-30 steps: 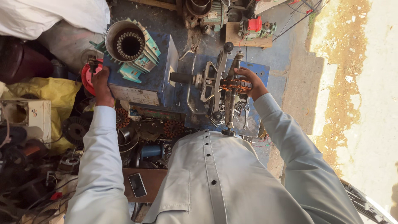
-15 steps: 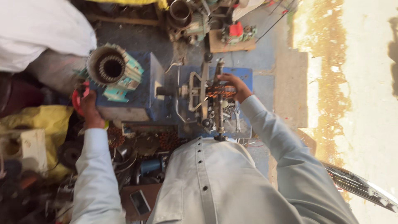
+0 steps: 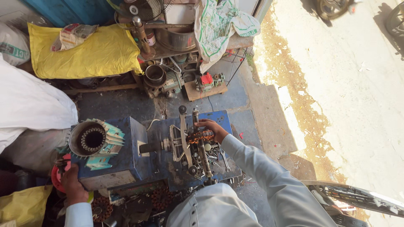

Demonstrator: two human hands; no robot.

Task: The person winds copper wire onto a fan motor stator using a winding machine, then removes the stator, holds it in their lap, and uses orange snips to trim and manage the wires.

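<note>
Two hands are at work on one blue coil-winding machine [image 3: 168,147] that stands on a blue platform [image 3: 235,122] on the floor. One right hand [image 3: 213,129] reaches out on a straightened, grey-sleeved arm to the machine's right end, where its fingers [image 3: 205,123] curl over one copper-coloured coil [image 3: 200,136] stretched between two upright metal former bars [image 3: 182,138]; the fingers rest on the coil, though how firmly they grip it cannot be told. One left hand [image 3: 72,185] sits at the machine's near left corner, knuckles up, closed around one red crank wheel [image 3: 57,176], which it mostly hides.

One motor stator [image 3: 93,141], a ribbed turquoise housing with a round grey mouth and toothed slots, lies on its side on top of the machine's blue box, just beyond the left hand. Loose nuts and small metal parts [image 3: 214,153] lie scattered on the platform beside the former bars, below the right wrist.

One yellow sack [image 3: 92,54] lies across the far left of the floor, with one crumpled printed bag [image 3: 73,34] on top of it. One white cloth with green print [image 3: 219,25] hangs over the far shelf edge. One large white sack [image 3: 29,103] bulges at the left edge. One small red-capped motor [image 3: 207,82] sits on a wooden board beyond the platform's far edge. At least two wound copper parts [image 3: 158,197] lie at the near edge by the person's chest.
</note>
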